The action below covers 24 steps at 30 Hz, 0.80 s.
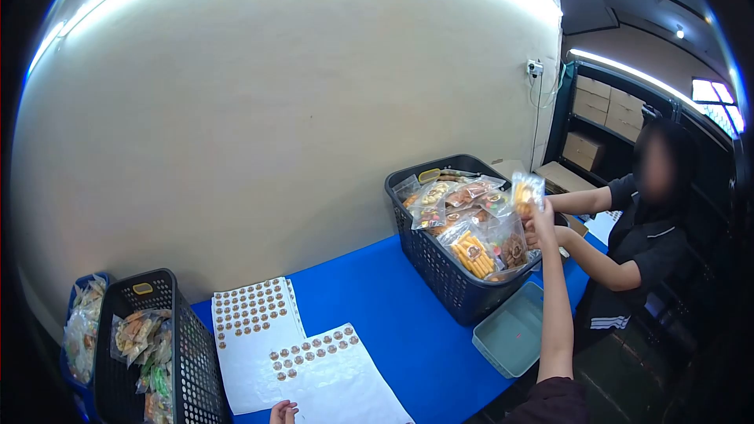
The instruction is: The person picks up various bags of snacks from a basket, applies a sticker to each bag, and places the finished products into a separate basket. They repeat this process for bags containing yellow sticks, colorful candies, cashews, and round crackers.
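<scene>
My right hand is raised at the right edge of the large black basket, its fingers closed on a small clear snack bag with yellow pieces inside. That basket is heaped with clear packets, among them a bag of yellow sticks. At the bottom edge, my left hand shows only in part, with curled fingers over the lower side of a sticker sheet; what it holds, if anything, is too small to tell. Round brown stickers stand in rows on this sheet and on another sheet beside it.
A co-worker stands at the right, arms reaching toward the basket. A pale green plastic container lies on the blue table. At the lower left are another black basket and a blue basket, both holding packets.
</scene>
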Tool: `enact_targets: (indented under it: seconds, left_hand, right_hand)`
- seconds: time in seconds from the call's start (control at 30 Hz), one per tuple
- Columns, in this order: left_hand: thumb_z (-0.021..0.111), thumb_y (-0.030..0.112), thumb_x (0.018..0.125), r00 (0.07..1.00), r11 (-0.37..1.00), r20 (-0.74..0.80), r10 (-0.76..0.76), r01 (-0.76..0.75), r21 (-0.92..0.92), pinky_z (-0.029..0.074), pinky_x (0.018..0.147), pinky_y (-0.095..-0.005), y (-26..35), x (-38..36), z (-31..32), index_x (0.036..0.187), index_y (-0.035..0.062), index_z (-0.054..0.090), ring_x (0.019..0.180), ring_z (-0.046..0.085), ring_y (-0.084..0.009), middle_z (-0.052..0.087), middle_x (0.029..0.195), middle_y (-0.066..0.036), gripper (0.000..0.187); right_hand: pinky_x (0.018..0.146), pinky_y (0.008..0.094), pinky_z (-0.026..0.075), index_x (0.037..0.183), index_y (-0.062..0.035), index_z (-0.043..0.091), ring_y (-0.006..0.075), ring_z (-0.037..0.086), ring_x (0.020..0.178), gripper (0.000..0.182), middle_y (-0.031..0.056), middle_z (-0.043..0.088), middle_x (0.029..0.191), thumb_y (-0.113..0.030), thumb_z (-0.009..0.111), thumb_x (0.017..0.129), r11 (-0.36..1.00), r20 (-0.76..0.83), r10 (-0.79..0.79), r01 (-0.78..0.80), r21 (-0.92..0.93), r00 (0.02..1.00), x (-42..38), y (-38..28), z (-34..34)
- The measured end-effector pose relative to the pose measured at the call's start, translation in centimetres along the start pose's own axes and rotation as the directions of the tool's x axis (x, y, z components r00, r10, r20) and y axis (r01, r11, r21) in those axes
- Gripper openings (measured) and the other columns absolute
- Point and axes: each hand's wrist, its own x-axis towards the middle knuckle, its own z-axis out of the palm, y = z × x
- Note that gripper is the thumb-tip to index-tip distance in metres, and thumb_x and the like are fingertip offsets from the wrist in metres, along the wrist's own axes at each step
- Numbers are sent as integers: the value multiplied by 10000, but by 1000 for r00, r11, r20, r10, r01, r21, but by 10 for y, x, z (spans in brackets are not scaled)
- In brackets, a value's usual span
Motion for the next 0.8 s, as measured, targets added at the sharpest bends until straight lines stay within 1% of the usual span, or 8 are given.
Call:
enact_targets:
  seconds: [0.03,0.13,0.2,0.33,0.47,0.57,0.67,0.8]
  left_hand:
    - [492,118,864,1000,1000,21,-6,6,1,446,780,-278,5,1,5,1075,-18,512,869,560,-170,582,962,-99,251]
    - [485,122,867,996,1000,88,21,-21,-5,444,787,-283,8,5,19,1074,-15,513,877,561,-172,579,970,-104,249]
    - [479,124,868,992,1000,129,7,-7,1,443,794,-291,11,5,27,1069,-13,518,888,562,-182,578,974,-115,246]
    - [479,110,862,984,999,180,-7,-1,44,440,803,-300,25,2,44,1059,-15,523,897,560,-196,580,974,-121,238]
    - [480,112,861,979,999,204,-24,18,35,433,815,-297,21,-3,54,1053,-13,524,901,555,-195,579,975,-125,234]
    - [481,110,860,976,998,211,-60,54,33,435,811,-296,14,-5,55,1050,-15,522,896,555,-195,580,968,-126,230]
    - [482,99,858,979,998,200,-48,42,36,439,808,-293,13,-4,53,1051,-20,519,896,555,-194,580,959,-126,229]
    - [521,156,849,991,1000,132,-9,6,19,441,802,-292,11,-2,35,1060,-24,512,892,558,-201,573,989,-120,278]
  right_hand:
    - [324,180,323,1165,-57,394,60,451,424,413,35,538,706,-240,556,832,995,19,68,-66,-77,998,-11,-4,4]
    - [709,372,455,1287,-106,328,251,570,812,582,214,561,946,-303,560,791,888,89,-63,96,-450,994,1,48,9]
    - [848,416,404,1330,-155,278,326,539,973,643,274,528,1038,-345,556,782,763,240,-61,200,-615,969,-1,64,12]
    - [917,436,352,1316,-285,294,434,410,1108,565,338,398,1166,-438,481,806,595,150,224,-13,-804,963,-17,46,34]
    - [942,482,303,1331,-286,256,491,346,1129,557,351,258,1263,-432,446,828,470,231,263,85,-878,937,4,75,47]
    - [957,478,284,1342,-293,216,476,335,1145,572,347,243,1277,-429,437,833,407,226,372,61,-911,900,3,50,50]
    - [961,475,277,1343,-315,197,464,312,1164,596,321,238,1290,-419,467,821,529,233,364,5,-848,902,5,50,54]
    - [928,469,310,1298,-185,309,421,371,1104,614,263,311,1221,-391,546,771,536,200,127,103,-838,972,-13,26,50]
